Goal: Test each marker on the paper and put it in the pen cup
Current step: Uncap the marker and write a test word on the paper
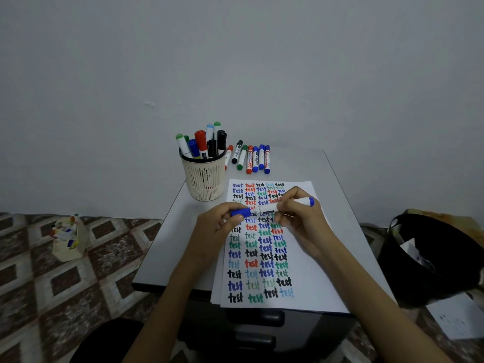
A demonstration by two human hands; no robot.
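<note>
Marker [265,207] held above the paper [311,284], long axis running left to right, right end tilted slightly up. Left hand [214,229] pinches the blue cap [241,212]; right hand [301,220] is curled round the white body. Whether the cap is seated or parting cannot be told. Cup [205,179] stands beyond the hands to the left, nearer the left hand; loose markers [251,158] lie just right of it

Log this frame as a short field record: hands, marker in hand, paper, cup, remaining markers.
paper: covered in coloured "test" words
blue marker: held over the paper
left hand: pinches its cap
right hand: grips its barrel
cap seated or not: cannot tell
pen cup: upright, several markers inside
loose markers: row lying right of the cup
</note>
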